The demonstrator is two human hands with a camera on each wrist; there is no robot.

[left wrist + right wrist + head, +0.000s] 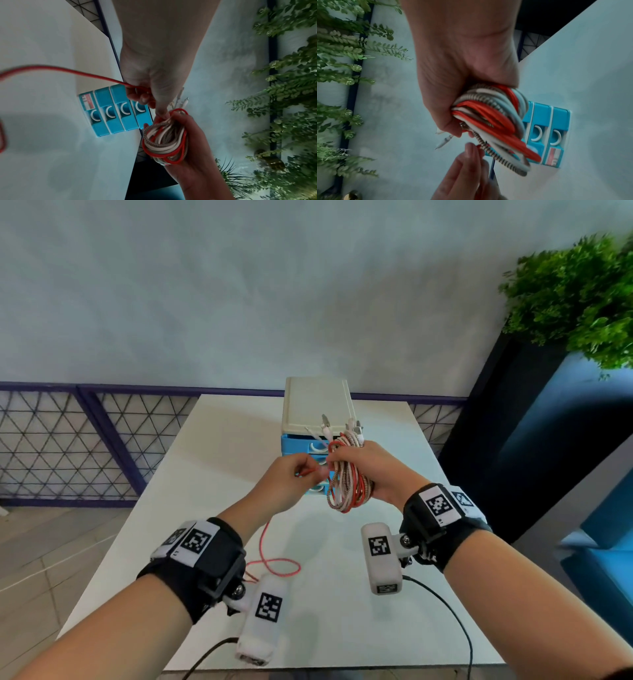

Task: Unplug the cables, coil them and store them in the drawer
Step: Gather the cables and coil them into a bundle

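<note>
1. Right hand (368, 470): fingers wrapped round a cable bundle (347, 477) of red, white and braided loops, held above the worktop (342, 611), in front of the drawer unit (317, 419).
2. Left hand (286, 482): pinches the loose red cable (265, 546) just left of the bundle; its tail loops on the worktop near the left wrist.
3. Drawer unit: blue drawers shut, at the far worktop edge.
4. Plant (579, 299): far right.
</note>
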